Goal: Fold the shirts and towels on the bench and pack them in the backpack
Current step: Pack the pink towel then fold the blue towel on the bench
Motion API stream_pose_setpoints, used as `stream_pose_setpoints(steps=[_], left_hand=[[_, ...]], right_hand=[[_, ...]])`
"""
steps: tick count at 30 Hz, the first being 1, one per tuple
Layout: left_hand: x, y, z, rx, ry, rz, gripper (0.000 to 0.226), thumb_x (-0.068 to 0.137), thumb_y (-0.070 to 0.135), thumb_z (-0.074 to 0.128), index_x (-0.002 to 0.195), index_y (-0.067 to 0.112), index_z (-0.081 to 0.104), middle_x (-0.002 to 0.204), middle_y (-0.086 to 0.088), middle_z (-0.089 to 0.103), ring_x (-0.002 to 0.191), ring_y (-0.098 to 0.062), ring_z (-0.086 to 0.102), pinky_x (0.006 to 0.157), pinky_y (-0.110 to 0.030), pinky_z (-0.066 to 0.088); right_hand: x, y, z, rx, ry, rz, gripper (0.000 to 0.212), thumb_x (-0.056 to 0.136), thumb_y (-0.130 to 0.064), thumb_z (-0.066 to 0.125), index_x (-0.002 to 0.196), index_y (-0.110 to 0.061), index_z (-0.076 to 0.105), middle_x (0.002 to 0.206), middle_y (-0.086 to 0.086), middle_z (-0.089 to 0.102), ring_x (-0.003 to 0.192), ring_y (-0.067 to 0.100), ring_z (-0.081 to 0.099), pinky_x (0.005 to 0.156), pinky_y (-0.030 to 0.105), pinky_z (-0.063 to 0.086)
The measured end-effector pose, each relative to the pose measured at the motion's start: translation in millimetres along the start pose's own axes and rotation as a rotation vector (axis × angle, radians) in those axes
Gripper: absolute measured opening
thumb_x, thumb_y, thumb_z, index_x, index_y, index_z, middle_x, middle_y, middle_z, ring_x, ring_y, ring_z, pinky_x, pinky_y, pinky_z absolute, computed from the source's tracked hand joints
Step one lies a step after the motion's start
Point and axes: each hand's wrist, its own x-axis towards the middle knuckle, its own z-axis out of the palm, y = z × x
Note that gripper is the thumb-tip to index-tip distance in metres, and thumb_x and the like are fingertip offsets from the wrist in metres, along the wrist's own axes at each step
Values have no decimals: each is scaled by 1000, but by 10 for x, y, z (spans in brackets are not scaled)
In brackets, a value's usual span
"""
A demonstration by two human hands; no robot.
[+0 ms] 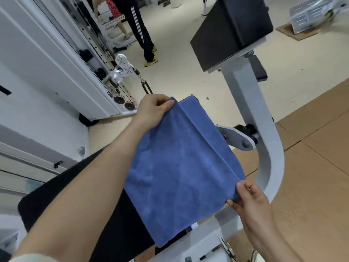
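- Bench [56, 195], black and padded, fills the near left. Its white frame [245, 103] rises at the right toward a black pad [232, 29] at the far right.
- Blue towel [179, 167] is held up in the middle of the scene, over the bench's right edge and the frame. It is doubled over, with a folded ridge running from far left to near right and a layer hanging on each side.
- Left hand [151, 108] grasps the far end of that ridge, fingers curled round the cloth.
- Right hand [251, 201] pinches the near end between thumb and fingertips.
- Step in hand, as I judge it: folding this towel. One fold is made, and it looks too large to pack as it is.
- Next move likely calls for bringing the two pinched ends together, or laying the towel flat on the bench, to halve it again with the edges kept in line. No backpack is in view, so it will have to be found before packing.
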Motion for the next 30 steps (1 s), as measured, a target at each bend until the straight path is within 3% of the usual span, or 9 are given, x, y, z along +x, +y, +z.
stream_pose_setpoints(steps=[5,8,13,17,23,26,30], left_hand=[[302,75,392,185,-51,50,14,93,29,62,91,23,75,84,11,70,83,-8,62,72,-20,44],[415,93,498,332,-34,96,17,92,36,60,92,28,74,87,10,71,86,-10,61,75,-27,46],[568,120,598,546,5,151,20,91,48,56,90,33,68,74,12,58,79,-13,53,68,-31,43],[584,103,654,531,28,119,15,88,48,58,82,35,58,70,14,53,79,-14,53,66,-29,37],[585,23,678,387,-27,141,22,92,36,59,110,34,69,68,15,51,80,-14,53,70,-25,36],[582,25,713,302,14,93,21,91,33,62,110,32,70,69,14,51,77,-11,51,69,-23,36],[580,20,765,298,57,107,13,89,28,63,100,29,71,70,10,48,73,-11,50,61,-22,32]], right_hand=[[273,108,-27,-133,158,-95,17,99,-16,50,85,-8,55,83,13,56,65,22,54,59,33,50],[402,164,-15,-170,215,-77,15,100,-21,49,93,-9,54,86,10,57,61,24,57,59,36,52],[604,138,-85,-153,215,-1,17,101,-25,48,95,-12,57,85,10,61,63,22,56,53,32,50],[670,126,-128,-181,220,3,13,99,-26,51,95,-14,57,84,10,60,61,23,54,55,34,52],[670,99,-203,-198,182,-30,13,97,-20,56,101,-21,68,95,5,66,70,18,59,53,30,48],[653,48,-252,-233,148,-49,15,97,-14,55,101,-24,67,89,-1,66,73,13,58,58,29,46],[682,26,-291,-232,133,-62,17,94,-11,59,84,-23,66,85,0,66,71,12,58,59,27,46]])
